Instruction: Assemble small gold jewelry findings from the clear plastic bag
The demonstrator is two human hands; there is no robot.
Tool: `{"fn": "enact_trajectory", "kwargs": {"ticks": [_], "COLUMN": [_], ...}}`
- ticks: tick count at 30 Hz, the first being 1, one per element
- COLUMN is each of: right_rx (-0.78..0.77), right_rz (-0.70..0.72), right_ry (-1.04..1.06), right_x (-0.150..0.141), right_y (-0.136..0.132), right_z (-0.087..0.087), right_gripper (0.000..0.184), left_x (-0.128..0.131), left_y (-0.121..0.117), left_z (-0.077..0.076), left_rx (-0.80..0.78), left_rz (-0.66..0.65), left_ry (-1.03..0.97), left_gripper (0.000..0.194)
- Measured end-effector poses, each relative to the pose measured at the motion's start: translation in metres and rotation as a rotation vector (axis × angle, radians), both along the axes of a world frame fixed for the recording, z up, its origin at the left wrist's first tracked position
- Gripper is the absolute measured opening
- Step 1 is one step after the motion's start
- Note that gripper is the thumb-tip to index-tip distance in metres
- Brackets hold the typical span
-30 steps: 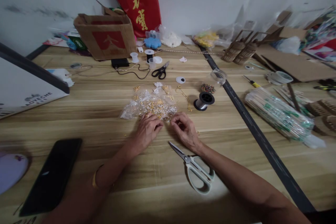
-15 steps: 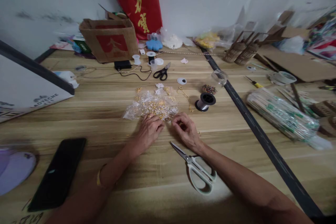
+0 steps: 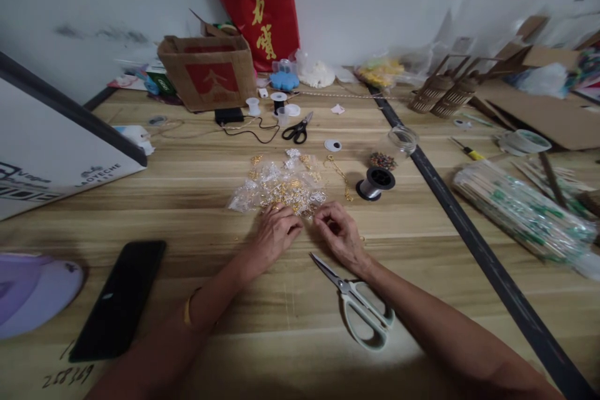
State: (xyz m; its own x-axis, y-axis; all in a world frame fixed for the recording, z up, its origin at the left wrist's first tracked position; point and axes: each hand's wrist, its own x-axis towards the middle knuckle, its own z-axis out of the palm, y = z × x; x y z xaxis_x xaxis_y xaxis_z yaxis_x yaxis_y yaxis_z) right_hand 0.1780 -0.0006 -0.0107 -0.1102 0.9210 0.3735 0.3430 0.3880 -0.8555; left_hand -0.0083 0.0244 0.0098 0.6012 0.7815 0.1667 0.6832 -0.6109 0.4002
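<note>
Gold and silver jewellery findings (image 3: 293,194) lie in a heap mixed with small clear plastic bags (image 3: 246,195) in the middle of the table. At the heap's near edge rests my left hand (image 3: 276,231), its fingers curled together; whatever its fingertips hold is too small to make out. My right hand (image 3: 338,232) faces it from the right, thumb and forefinger pinched; anything in that pinch is also too small to name. White-handled scissors (image 3: 360,309) lie just below my right hand. A gold chain (image 3: 341,176) and a wire spool (image 3: 375,184) are beyond it.
A black phone (image 3: 119,300) lies at the left, near a white box (image 3: 65,144). Black-handled scissors (image 3: 297,129), a jar of beads (image 3: 394,147) and a paper bag (image 3: 210,75) stand farther back. Bagged wooden sticks (image 3: 520,209) are at the right.
The whole scene has shifted rightward in view as the camera turned left. Both hands keep nearly the same pose beside the heap, and nothing on the table has visibly moved.
</note>
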Motion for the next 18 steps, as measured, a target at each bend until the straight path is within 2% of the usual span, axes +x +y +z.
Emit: {"fn": "enact_trajectory", "kwargs": {"ticks": [12,18], "right_rx": [-0.001,-0.013], "right_rz": [-0.004,-0.012], "right_ry": [-0.013,0.000], "right_x": [0.0008,-0.0002], "right_y": [0.0004,0.0003], "right_z": [0.0016,0.0053], "right_gripper": [0.010,0.011], "left_x": [0.0011,-0.0036], "left_y": [0.0034,0.0090], "left_z": [-0.0076,-0.0048], "left_rx": [-0.002,-0.037], "left_rz": [0.027,0.016], "left_ry": [-0.016,-0.074], "left_gripper": [0.013,0.010]}}
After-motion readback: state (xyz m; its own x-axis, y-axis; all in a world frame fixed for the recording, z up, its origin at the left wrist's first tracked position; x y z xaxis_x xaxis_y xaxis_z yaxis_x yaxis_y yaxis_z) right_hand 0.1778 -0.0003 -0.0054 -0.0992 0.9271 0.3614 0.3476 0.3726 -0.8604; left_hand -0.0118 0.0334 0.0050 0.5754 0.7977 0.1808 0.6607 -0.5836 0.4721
